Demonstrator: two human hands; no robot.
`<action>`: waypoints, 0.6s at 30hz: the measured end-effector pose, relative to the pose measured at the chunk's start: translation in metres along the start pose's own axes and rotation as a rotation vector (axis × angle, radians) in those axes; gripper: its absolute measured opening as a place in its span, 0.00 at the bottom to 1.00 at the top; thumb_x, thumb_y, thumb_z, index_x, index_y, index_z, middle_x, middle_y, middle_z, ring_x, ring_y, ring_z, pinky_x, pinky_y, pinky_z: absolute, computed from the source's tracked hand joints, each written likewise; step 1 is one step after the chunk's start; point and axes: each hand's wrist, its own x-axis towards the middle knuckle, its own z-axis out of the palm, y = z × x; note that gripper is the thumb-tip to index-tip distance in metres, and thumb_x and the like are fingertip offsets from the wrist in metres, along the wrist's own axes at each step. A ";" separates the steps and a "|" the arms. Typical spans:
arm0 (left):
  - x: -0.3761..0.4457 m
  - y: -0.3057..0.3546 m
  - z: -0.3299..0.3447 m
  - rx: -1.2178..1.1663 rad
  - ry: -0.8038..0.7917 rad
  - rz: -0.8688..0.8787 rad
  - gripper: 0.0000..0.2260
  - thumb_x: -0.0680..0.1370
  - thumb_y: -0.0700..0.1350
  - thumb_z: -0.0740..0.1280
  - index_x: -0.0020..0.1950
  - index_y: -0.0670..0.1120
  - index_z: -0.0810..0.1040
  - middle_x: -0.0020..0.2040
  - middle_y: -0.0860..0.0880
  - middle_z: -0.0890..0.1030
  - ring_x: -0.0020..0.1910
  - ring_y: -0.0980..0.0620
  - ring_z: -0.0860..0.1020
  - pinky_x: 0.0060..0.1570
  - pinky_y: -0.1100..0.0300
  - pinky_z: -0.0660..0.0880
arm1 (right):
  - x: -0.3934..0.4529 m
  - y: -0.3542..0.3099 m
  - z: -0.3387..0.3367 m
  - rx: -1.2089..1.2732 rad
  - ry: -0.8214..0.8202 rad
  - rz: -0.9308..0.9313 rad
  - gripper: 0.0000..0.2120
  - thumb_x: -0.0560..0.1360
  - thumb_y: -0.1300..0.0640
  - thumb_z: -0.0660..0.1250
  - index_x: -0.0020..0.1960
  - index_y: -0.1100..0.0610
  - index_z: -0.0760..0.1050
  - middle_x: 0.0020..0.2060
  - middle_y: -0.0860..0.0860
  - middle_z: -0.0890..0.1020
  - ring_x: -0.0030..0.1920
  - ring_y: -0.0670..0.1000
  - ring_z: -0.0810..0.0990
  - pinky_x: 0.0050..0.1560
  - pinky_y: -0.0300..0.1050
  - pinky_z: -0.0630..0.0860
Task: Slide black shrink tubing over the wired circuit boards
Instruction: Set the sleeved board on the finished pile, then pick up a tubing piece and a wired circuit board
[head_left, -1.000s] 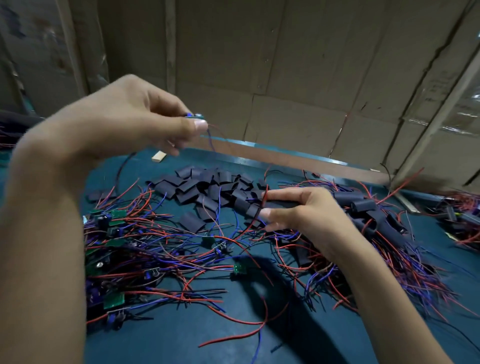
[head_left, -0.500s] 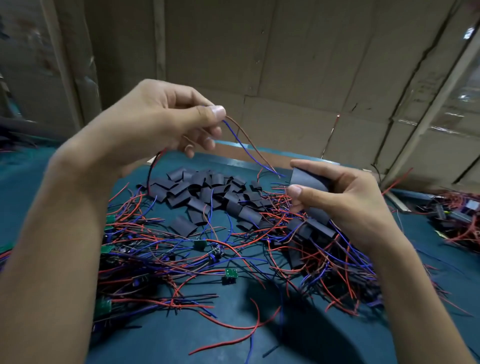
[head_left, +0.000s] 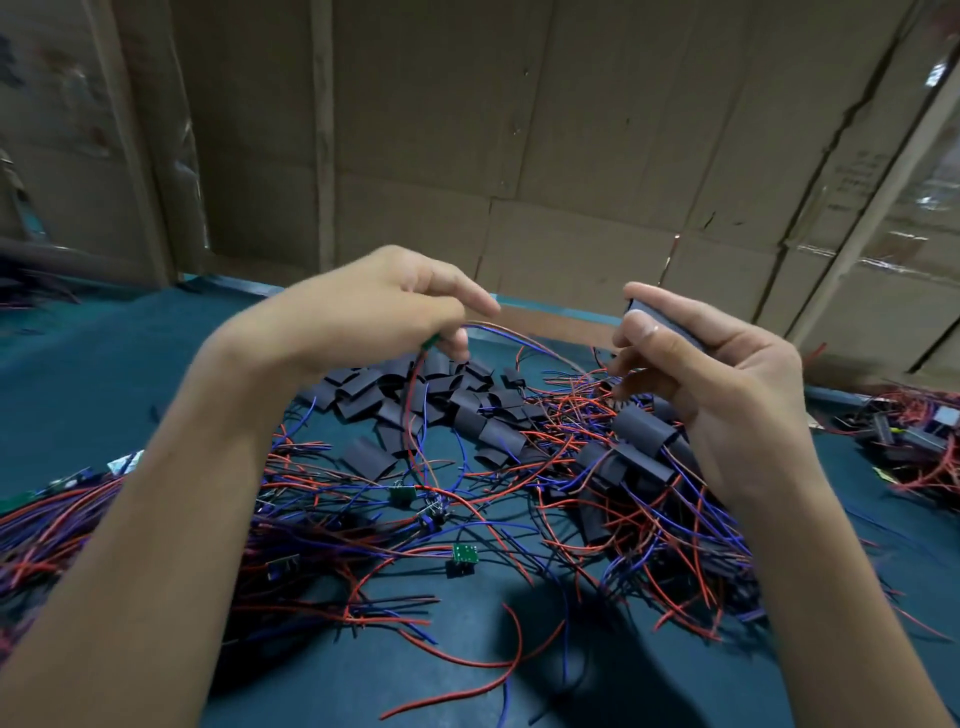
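Note:
My left hand (head_left: 374, 312) is raised over the table and pinches a small green circuit board (head_left: 430, 341), mostly hidden by the fingers; its red and blue wires (head_left: 519, 340) arc right toward my right hand and others hang down. My right hand (head_left: 701, 374) holds a flattened black shrink tube (head_left: 670, 322) between thumb and fingers, its open end toward the left hand. A gap separates the tube from the board. A pile of loose black tubes (head_left: 415, 395) lies on the table behind the hands.
Tangled red and blue wired boards (head_left: 462, 553) cover the teal table (head_left: 78, 374). Sleeved boards (head_left: 641, 431) lie under my right hand. More wired parts (head_left: 914, 436) sit at the far right. Cardboard walls (head_left: 571, 156) close off the back.
My left hand came down and rightward with the board. My right hand rose with the tube from the pile and turned it toward the left hand.

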 end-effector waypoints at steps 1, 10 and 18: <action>0.002 0.000 0.004 0.029 -0.014 -0.013 0.15 0.78 0.40 0.63 0.52 0.57 0.85 0.42 0.52 0.87 0.48 0.53 0.84 0.53 0.57 0.75 | 0.000 0.001 0.000 -0.014 0.012 0.011 0.26 0.64 0.43 0.82 0.58 0.54 0.85 0.41 0.57 0.86 0.39 0.56 0.83 0.44 0.48 0.81; 0.011 0.003 0.024 0.208 -0.026 0.070 0.08 0.81 0.48 0.66 0.48 0.55 0.85 0.41 0.54 0.85 0.44 0.46 0.80 0.49 0.48 0.77 | -0.002 0.010 0.019 0.136 -0.064 0.195 0.26 0.63 0.52 0.79 0.59 0.59 0.83 0.49 0.61 0.86 0.42 0.58 0.87 0.33 0.45 0.82; 0.007 0.002 0.019 0.310 -0.176 0.122 0.09 0.81 0.53 0.65 0.54 0.54 0.84 0.43 0.54 0.84 0.48 0.52 0.82 0.55 0.46 0.77 | -0.001 0.008 0.021 0.377 -0.121 0.322 0.11 0.69 0.56 0.73 0.47 0.62 0.87 0.41 0.56 0.85 0.41 0.51 0.87 0.37 0.37 0.82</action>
